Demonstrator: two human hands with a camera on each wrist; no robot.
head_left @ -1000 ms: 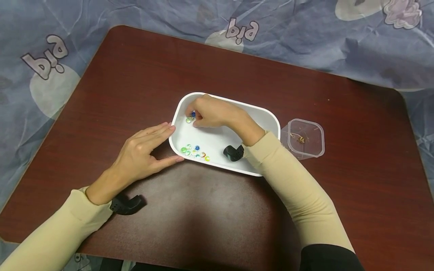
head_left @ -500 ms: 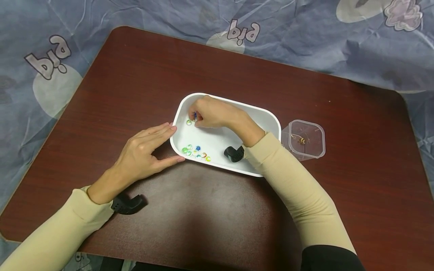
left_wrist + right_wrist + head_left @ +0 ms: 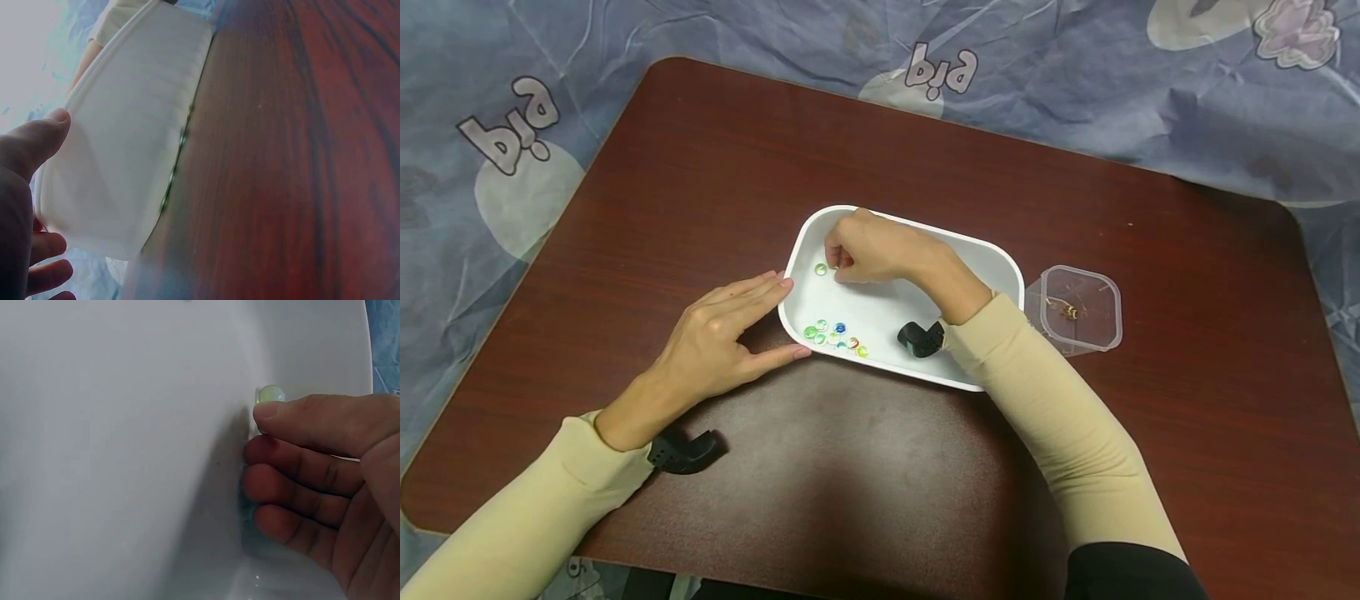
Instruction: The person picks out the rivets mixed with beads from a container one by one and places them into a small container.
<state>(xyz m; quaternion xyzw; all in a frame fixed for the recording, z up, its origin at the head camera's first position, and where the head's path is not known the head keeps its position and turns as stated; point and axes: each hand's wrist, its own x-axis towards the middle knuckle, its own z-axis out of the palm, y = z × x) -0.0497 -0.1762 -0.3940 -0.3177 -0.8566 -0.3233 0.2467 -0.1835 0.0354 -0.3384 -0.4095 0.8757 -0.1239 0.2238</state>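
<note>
My left hand (image 3: 711,337) lies beside the white tray (image 3: 883,308), fingers extended, with fingertips and thumb touching its left end. In the left wrist view the thumb (image 3: 47,140) rests against the tray's outer wall. My right hand (image 3: 876,246) reaches into the tray's far left part with curled fingers, pinching a marble mostly hidden by thumb and fingers; a bluish edge shows under the thumb (image 3: 306,419). A pale yellow-green marble (image 3: 272,394) sits just past the thumb tip. Another clear greenish marble (image 3: 821,269) lies left of the fingers.
Several coloured marbles, among them a blue marble (image 3: 840,328), lie along the tray's near left side. A clear plastic box (image 3: 1101,329) stands right of the tray, with a small yellow-and-black item (image 3: 1070,312) in it. The brown table (image 3: 737,167) extends around them.
My right hand has shifted slightly right inside the tray. The blue marble that showed at its fingers is now out of sight in the head view. My left hand keeps its place.
</note>
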